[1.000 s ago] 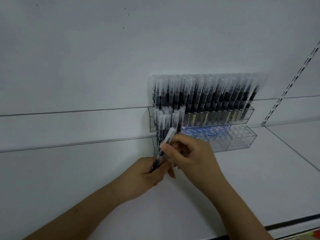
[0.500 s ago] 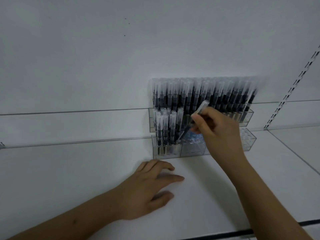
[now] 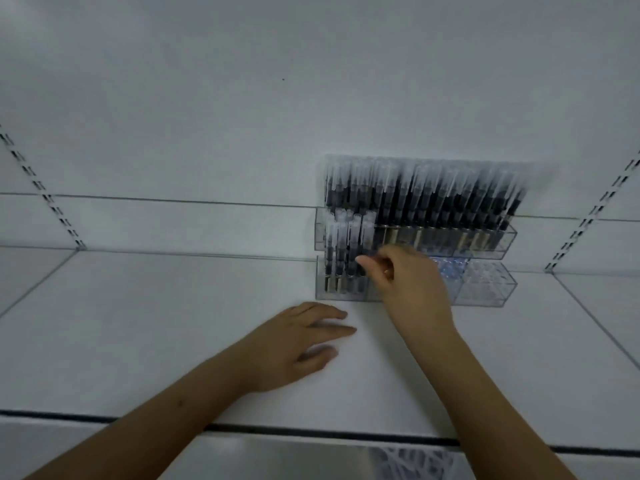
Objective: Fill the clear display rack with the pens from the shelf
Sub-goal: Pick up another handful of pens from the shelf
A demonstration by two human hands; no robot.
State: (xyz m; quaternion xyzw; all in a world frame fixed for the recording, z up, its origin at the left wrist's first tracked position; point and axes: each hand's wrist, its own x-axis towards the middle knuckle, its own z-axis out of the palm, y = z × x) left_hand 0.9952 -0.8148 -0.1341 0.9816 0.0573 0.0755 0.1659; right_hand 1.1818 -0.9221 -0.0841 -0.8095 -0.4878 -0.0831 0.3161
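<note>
The left hand point(image 3: 298, 344) lies flat on the white shelf point(image 3: 173, 323) with the fingers straight and relaxed, and it holds nothing. The right hand point(image 3: 408, 285) reaches to the front tier of the clear display rack point(image 3: 485, 289). Its fingers are curled near the pens there, but the picture is blurred, so it is not possible to tell if they pinch a pen or only touch it.

The right hand covers the middle part of the front tier. The rack stands on the shelf against the white back wall point(image 3: 242, 98). Its rear, higher tier is full with a row of black pens with clear caps point(image 3: 433, 199), all upright. In the front tier a small group of pens point(image 3: 346, 258) stands at the left end, just beside the right hand. The compartments at the right end of this tier show only empty holes. A slotted metal upright point(image 3: 588, 220) runs on the wall at the right of the rack.
</note>
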